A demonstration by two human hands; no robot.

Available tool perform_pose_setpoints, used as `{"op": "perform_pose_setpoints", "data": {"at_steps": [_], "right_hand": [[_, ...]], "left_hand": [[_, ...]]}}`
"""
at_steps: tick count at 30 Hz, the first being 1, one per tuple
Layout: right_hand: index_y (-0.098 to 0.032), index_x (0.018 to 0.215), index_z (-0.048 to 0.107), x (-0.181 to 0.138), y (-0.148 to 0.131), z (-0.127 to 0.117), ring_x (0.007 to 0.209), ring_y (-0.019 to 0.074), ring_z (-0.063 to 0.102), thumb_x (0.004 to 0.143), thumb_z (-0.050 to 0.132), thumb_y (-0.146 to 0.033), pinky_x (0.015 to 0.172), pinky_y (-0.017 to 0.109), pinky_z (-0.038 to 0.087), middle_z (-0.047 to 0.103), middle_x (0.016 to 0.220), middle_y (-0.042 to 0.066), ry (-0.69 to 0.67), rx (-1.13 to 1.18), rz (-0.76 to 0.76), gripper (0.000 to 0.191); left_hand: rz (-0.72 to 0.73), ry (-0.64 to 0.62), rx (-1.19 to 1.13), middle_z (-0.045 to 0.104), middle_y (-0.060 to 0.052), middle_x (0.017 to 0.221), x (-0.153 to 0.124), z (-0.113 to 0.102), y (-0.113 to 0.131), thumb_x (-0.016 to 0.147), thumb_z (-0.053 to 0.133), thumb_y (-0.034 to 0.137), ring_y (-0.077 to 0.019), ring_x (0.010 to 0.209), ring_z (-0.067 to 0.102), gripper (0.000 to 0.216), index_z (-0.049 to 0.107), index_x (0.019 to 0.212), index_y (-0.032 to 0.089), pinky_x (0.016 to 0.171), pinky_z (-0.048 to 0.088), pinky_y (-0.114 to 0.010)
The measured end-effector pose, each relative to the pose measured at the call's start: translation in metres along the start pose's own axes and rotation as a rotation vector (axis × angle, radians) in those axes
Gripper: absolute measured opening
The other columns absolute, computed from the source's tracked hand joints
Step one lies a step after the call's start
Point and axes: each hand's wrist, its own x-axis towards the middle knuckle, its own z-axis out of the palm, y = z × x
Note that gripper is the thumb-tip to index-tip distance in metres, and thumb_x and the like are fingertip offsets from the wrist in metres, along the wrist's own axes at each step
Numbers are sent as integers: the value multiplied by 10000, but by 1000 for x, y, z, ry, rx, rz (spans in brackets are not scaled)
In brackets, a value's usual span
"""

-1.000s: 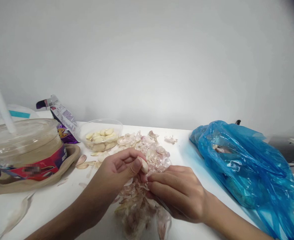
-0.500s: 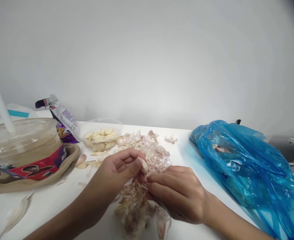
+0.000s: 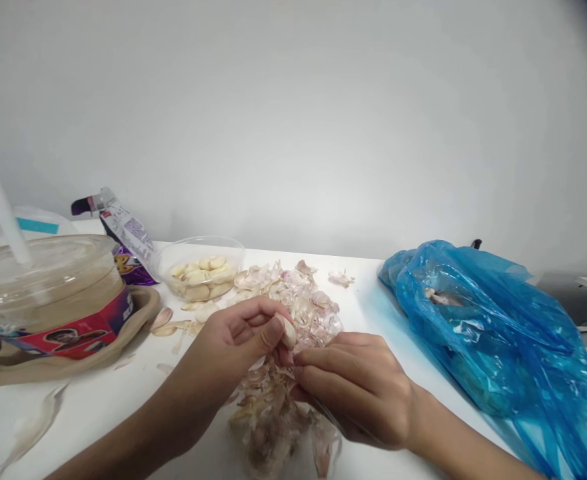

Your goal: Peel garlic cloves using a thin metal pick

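Note:
Between the thumb and fingers of my left hand (image 3: 246, 340) is a pale garlic clove (image 3: 288, 333), its lower end facing my other hand. Closed fingers of my right hand (image 3: 353, 383) meet the left fingertips just below the clove. A thin greyish edge shows under the right palm, but what it belongs to is hidden. Beneath and behind both hands lies a heap of papery garlic skins (image 3: 303, 300). A clear plastic bowl (image 3: 166, 280) with several peeled cloves (image 3: 206, 270) stands beyond my left hand.
At left, a lidded drink cup (image 3: 73, 293) with a white straw (image 3: 0, 207) sits in a cardboard carrier (image 3: 140, 317). A purple snack packet (image 3: 133, 247) leans behind it. A blue plastic bag (image 3: 478, 320) spreads over the right side. The wall (image 3: 293, 133) rises behind the white table (image 3: 368, 300).
Almost nothing differs. Both hands keep the same place and hold, and the clove stays between the left fingers.

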Motion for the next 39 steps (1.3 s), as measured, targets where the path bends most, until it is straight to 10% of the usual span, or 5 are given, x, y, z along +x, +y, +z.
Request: {"op": "perform_pose_setpoints", "data": {"at_steps": [39], "right_hand": [[-115,880,579,1,-2,-1,655,120,592,814,539,-126,495,245,421,658,874,70,-24,7,-23,78]], "left_hand": [[24,5,16,591,67,590,1,-3,-6,823,512,284,-90,582,528,135,590,727,232,577,418,-158]]}}
